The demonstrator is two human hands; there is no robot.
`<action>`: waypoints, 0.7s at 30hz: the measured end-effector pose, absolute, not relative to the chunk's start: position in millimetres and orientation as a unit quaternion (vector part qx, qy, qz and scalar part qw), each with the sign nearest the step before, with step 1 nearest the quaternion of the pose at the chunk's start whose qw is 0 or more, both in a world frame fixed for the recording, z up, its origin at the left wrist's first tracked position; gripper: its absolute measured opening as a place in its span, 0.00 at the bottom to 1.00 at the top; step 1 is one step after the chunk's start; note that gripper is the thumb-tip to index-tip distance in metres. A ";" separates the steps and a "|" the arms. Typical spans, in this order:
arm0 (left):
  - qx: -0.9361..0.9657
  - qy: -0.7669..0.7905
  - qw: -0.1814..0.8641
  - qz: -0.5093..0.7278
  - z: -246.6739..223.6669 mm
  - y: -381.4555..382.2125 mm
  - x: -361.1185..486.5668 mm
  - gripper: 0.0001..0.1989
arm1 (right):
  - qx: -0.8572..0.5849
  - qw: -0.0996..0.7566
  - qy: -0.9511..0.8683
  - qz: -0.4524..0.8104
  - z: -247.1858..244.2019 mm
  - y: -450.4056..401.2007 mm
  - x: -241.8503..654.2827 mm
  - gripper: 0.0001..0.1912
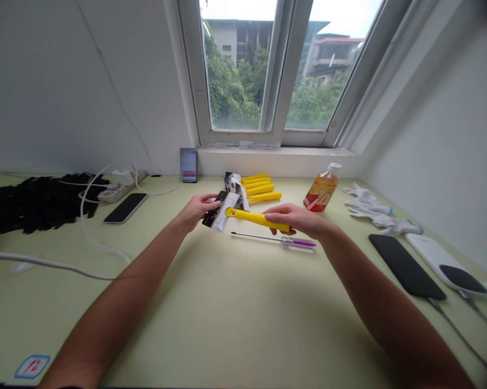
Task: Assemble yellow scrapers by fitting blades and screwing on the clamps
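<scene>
A tool with a yellow handle [253, 217] and a flat black-and-white head or sleeve [222, 212] is held above the table, between both hands. My left hand [198, 209] pinches the black side of that flat end, thumb on top. Around the far part of the handle, my right hand [298, 219] is closed. Just below the tool, a screwdriver [263, 237] with a clear and purple grip lies on the table, its tip to the left. Behind them rest several similar yellow-handled tools [259, 188], side by side, with black-and-white ends to the left.
A bottle of amber liquid [322, 188] and white gloves [368, 208] are at the right, near a black phone [405, 265] and a white device [441, 259]. At the left are another phone [125, 208], a power strip [121, 186], cables and a black fluffy heap [40, 202]. A phone [188, 165] stands against the wall.
</scene>
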State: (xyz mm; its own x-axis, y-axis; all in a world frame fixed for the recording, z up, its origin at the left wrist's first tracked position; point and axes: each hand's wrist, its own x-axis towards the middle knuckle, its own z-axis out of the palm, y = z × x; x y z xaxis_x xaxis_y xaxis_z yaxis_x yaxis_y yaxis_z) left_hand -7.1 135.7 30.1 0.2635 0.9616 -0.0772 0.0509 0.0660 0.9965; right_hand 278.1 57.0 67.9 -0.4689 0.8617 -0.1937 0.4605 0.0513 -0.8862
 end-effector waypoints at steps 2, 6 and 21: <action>0.597 0.458 0.502 0.427 31.4 136.3 -7.0 0.21 | -0.524 0.212 -0.723 0.398 62.9 65.3 286.1 0.26; 0.681 0.439 0.386 0.441 35.0 132.9 1.4 0.13 | -0.554 0.267 -0.738 0.279 48.8 84.0 306.7 0.25; 0.920 0.303 0.012 0.248 -28.1 155.1 51.8 0.15 | -0.645 0.278 -0.711 0.031 -31.7 128.7 341.8 0.18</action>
State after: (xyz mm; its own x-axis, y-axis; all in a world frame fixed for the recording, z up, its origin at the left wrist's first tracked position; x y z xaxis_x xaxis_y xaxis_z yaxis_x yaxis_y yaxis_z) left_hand 51.8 155.1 -28.1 0.6932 0.5633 0.4496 0.5511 -0.8163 0.1731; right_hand 341.8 128.7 -31.7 -0.0124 0.9350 0.3544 0.9002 0.1648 -0.4032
